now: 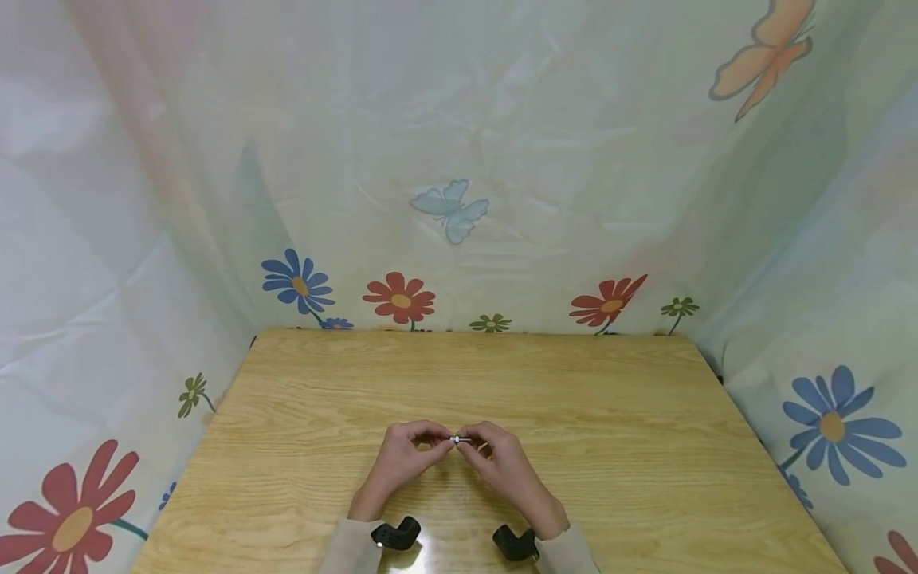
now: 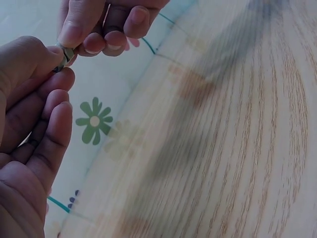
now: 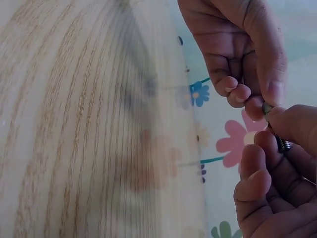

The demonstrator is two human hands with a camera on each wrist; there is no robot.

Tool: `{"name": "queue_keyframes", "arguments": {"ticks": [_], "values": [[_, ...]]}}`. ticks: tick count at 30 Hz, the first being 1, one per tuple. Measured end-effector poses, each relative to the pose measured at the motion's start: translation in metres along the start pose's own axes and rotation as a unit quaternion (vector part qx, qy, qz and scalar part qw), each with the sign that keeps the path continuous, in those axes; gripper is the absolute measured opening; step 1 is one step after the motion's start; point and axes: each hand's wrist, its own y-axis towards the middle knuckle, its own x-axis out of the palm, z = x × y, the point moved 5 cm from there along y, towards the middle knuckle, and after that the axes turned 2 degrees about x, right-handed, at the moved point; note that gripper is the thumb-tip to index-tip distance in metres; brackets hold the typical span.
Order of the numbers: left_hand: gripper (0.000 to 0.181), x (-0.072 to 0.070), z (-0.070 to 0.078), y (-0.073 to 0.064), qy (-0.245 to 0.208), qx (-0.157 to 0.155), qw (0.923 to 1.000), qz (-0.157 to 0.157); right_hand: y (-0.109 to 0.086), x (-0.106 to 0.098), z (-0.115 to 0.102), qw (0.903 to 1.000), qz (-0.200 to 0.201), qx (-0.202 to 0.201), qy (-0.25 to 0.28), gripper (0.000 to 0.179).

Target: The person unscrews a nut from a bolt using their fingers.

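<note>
A small silver metal bolt (image 1: 457,439) spans the fingertips of both hands, low in the middle of the head view. My left hand (image 1: 407,460) pinches its hexagonal end (image 2: 63,58) between thumb and forefinger. I cannot tell whether that end is the bolt's head or a nut on it. From the other side my right hand (image 1: 502,466) pinches the bolt close by, fingertips against the left ones. The threaded shank (image 3: 283,143) sticks out past the right thumb and forefinger, over the curled fingers. Fingertips hide part of the metal. Both hands are held above the table.
A wood-grain table (image 1: 301,383) extends under the hands, with its far edge against a flower-print curtain (image 1: 545,199). Similar curtain hangs on both sides. Black wrist cameras (image 1: 397,533) are strapped over light sleeves (image 1: 350,550).
</note>
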Motion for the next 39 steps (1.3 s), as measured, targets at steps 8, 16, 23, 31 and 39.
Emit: {"name": "queue_keyframes", "arguments": {"ticks": [8,16,23,31,39], "values": [[0.009,0.0,0.0,0.0,0.008,-0.025,0.9994,-0.021,0.0,-0.001,0.0,0.9993,0.01,-0.036,-0.01,0.011],[0.007,-0.003,0.0,-0.001,0.007,-0.04,0.9992,-0.006,0.0,-0.004,0.0,0.9999,0.012,-0.005,0.009,0.022],[0.008,-0.005,0.008,0.0,0.006,-0.036,0.9993,-0.005,0.0,-0.005,0.001,0.9996,0.003,0.018,0.02,0.019],[0.008,-0.004,0.008,-0.001,0.023,-0.01,0.9996,-0.012,0.0,-0.004,0.001,0.9993,-0.002,0.02,0.031,0.014],[0.006,-0.004,0.006,-0.002,0.015,0.007,0.9999,-0.001,0.0,-0.007,-0.003,0.9993,0.015,-0.012,0.032,0.011]]}}
